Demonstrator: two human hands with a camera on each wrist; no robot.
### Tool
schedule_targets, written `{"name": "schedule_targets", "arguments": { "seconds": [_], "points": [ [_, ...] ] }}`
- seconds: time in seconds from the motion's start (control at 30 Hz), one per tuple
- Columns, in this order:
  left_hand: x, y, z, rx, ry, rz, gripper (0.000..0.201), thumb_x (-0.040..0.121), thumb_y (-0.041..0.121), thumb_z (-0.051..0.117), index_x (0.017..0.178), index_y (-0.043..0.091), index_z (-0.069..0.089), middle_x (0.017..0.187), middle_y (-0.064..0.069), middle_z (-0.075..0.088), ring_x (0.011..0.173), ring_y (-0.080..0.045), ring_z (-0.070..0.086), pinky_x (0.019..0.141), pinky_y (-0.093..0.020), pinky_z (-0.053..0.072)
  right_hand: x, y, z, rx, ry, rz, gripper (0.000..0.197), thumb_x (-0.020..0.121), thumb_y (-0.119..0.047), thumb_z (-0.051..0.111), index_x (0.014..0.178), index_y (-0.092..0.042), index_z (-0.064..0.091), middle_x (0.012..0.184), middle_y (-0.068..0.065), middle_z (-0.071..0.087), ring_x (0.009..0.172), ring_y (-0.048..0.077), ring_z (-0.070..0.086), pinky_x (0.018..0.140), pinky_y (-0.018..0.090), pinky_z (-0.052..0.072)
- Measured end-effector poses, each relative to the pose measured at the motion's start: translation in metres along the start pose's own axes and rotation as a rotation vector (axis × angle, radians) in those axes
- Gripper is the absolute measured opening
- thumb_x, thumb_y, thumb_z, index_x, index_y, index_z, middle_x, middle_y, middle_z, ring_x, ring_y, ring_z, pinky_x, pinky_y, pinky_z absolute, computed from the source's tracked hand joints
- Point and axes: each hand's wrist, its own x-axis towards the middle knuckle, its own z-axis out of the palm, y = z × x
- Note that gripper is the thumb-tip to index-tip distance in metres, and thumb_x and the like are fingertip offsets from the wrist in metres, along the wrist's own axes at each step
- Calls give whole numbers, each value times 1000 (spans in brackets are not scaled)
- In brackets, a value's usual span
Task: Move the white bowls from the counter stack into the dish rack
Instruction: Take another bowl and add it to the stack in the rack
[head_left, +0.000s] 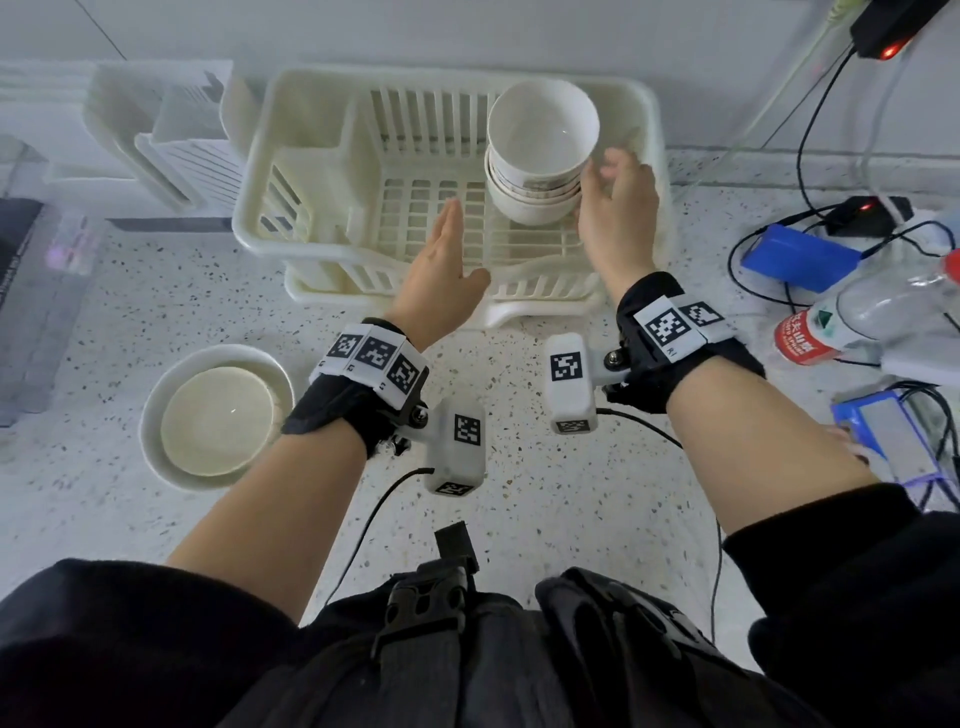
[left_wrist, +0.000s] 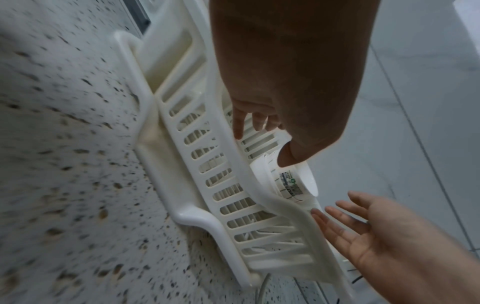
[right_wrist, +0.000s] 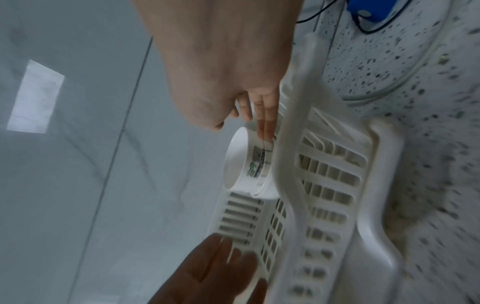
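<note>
Overhead, the dish rack (head_left: 311, 171) sits at the back edge of the speckled counter (head_left: 519, 493), against the wall. A stack of white bowls (head_left: 540, 156) stands upright in the rack's right half, toward its back wall. The right hand (head_left: 618, 208) is just beside the stack on its right, fingers loosely spread — whether the fingertips touch the bowls cannot be told from this view. The left hand (head_left: 441, 275) hangs over the rack's front rim with fingers straight and together, holding nothing. Near the counter's left front lies another white bowl (head_left: 218, 415), resting in a wider one. At the right edge of the counter are a plastic bottle (head_left: 872, 312), a blue battery pack (head_left: 800, 257) and black cables (head_left: 810, 156).

From the left wrist, the left hand (left_wrist: 285, 82) is flat and relaxed above the rack's (left_wrist: 207, 164) front rail; the bowls (left_wrist: 285, 181) show beyond it, a printed label on the side. The right hand (left_wrist: 389, 236) appears with its fingers extended and spread, apart from the bowls.

From the right wrist — blurred — the right hand (right_wrist: 228, 72) has fingers straight, their tips close against the bowl stack (right_wrist: 244, 168) inside the rack (right_wrist: 324, 185). The left hand (right_wrist: 213, 273) lies open below.
</note>
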Motion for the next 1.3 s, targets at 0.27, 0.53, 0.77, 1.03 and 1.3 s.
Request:
{"name": "schedule_targets", "arguments": {
  "seconds": [0.27,0.53,0.77,1.03,1.3],
  "points": [
    [-76,-24,-15,-85,134,100,50,89,7,49,139,9,39,150,-7,36,137,-22,35,114,-41,33,-90,-25,12,164,-103,-142,18,92,-7,51,87,0,67,77,9,69,65,19,67,69,43,59],
    [-148,-105,-65,-163,247,-26,35,88,7,50,121,13,60,126,-2,62,106,-16,59,97,-25,43,-182,-65,83,133,-426,-86,18,94,-5,50,100,-2,67,88,12,71,57,10,63,53,18,54],
    [-193,-190,-116,-177,349,-159,38,86,-1,46,120,10,60,128,-8,60,116,-25,54,96,-30,44,-245,-88,160,-37,-556,-12,29,89,-6,56,116,1,63,114,17,68,95,28,66,93,45,54],
    [-207,-251,-124,0,212,-142,46,90,8,51,135,4,42,145,-17,41,131,-28,42,105,-31,34,-261,-96,202,-322,-528,8,10,85,-4,56,80,3,61,96,19,67,95,35,63,77,36,52],
    [-201,-280,-114,-157,91,-144,55,91,18,54,142,9,33,147,-13,39,124,-30,50,104,-45,42,-250,-97,232,-591,-650,37,32,93,-5,47,124,3,48,127,23,55,114,37,55,85,36,45]
  ]
}}
